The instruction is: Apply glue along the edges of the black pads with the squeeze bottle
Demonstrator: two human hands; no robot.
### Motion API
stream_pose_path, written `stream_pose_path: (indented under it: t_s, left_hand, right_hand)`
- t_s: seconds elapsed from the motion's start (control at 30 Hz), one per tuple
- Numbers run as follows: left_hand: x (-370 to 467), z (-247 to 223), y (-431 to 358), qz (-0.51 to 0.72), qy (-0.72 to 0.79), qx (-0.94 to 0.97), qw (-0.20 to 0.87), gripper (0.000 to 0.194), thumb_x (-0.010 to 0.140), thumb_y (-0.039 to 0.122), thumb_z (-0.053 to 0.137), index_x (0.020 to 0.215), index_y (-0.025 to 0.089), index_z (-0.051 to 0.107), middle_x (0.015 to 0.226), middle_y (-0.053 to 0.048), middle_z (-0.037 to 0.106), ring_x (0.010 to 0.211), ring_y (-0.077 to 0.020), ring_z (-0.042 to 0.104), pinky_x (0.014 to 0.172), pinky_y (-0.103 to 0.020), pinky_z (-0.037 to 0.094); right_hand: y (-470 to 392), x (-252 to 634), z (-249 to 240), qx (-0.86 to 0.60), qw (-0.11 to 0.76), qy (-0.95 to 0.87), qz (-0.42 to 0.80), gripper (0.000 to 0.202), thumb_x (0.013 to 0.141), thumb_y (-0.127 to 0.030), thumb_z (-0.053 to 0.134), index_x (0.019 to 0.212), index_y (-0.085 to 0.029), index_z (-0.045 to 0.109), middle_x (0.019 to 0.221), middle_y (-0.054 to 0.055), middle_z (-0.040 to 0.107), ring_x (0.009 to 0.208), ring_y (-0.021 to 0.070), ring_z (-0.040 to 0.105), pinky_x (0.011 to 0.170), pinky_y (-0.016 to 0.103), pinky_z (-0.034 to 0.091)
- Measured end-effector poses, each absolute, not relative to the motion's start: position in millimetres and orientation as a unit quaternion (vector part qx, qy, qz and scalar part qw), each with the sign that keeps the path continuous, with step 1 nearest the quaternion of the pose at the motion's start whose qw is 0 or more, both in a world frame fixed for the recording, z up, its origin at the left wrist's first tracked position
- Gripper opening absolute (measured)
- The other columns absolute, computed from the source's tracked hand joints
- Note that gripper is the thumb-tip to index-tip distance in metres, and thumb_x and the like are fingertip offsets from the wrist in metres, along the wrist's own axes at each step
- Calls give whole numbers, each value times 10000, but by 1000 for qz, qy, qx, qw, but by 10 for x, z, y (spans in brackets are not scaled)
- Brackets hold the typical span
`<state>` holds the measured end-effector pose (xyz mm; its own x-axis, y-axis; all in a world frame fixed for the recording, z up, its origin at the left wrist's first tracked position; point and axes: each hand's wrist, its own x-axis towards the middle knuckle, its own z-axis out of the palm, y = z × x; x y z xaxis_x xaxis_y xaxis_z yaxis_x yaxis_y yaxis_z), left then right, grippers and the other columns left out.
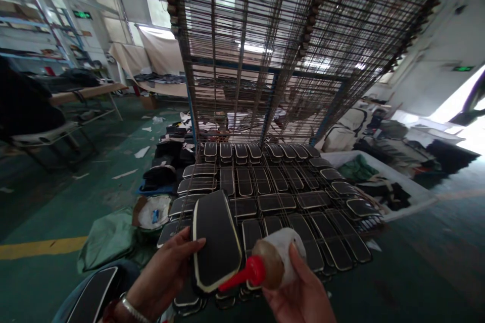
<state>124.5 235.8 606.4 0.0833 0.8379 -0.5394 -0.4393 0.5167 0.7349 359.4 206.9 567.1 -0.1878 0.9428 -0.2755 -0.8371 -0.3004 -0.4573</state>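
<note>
Though partly hidden, left hand (pixel 168 267) around black panel (pixel 215 239), right hand (pixel 303 295) around red-tipped bottle (pixel 282 252).

Matt black panel (pixel 215 241), glossy red plastic nozzle (pixel 244 273), rough rusty metal rack (pixel 242 68).

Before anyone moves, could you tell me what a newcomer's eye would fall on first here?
Probably the bright red nozzle of the bottle in the right hand, its tip at the lower edge of the dark panel in the left hand. Beyond, a tall wire rack rises over rows of similar pale-edged panels.
</note>
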Motion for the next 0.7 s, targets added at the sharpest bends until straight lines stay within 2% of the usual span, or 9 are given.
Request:
stream_pose_path:
  t_s: [0.1, 0.17, 0.27, 0.43, 0.57, 0.7]
  left_hand:
    - [1339, 6034, 2286, 421, 462, 196, 756, 532, 771, 106, 670, 1264, 137, 471, 970, -112, 776, 897, -288, 735, 772, -403, 595]
    - [1407, 6019, 2234, 405, 437, 189, 781, 526, 786, 110, 643, 1282, 130, 469, 998, -127, 772, 936, -296, 726, 782, -410, 588]
    - [1486, 5994, 2189, 386, 414, 188, 803, 467, 771, 93, 623, 1230, 126, 548, 1028, -135, 768, 976, -300, 714, 791, -398, 579]
    - [1519, 5879, 2225, 348, 377, 191, 836, 462, 728, 49, 610, 1175, 164, 631, 1056, -122, 764, 985, -293, 711, 828, -401, 563]
    - [1499, 5768, 2302, 329, 351, 192, 855, 488, 707, 42, 622, 1177, 176, 631, 1060, -120, 760, 992, -299, 705, 862, -425, 548]
    - [1487, 5785, 2364, 315, 347, 204, 860, 486, 695, 13, 613, 1157, 164, 631, 1053, -124, 758, 1006, -294, 698, 890, -422, 532]
  right_hand:
    - [2342, 3633, 5773, -271, 641, -77, 714, 253, 755, -315, 876, 944, -225, 735, 1001, 57, 723, 932, 244, 671, 800, 365, 584]
    - [2497, 3691, 5848, -305, 683, -140, 649, 292, 749, -307, 879, 973, -209, 720, 983, 56, 721, 918, 249, 666, 775, 354, 587]
    - [2625, 3763, 5894, -334, 705, -241, 577, 353, 744, -294, 880, 1026, -194, 693, 961, 55, 709, 878, 248, 657, 723, 320, 579]
    - [2616, 3755, 5849, -344, 726, -322, 500, 390, 770, -287, 854, 1092, -213, 648, 1016, 55, 685, 947, 255, 631, 804, 330, 531]
    - [2467, 3747, 5823, -330, 722, -347, 500, 396, 787, -291, 834, 1124, -228, 635, 1071, 86, 677, 998, 301, 619, 888, 416, 495]
    - [2273, 3868, 5797, -322, 683, -359, 548, 384, 816, -304, 798, 1161, -237, 641, 1070, 111, 684, 1017, 334, 614, 893, 473, 492]
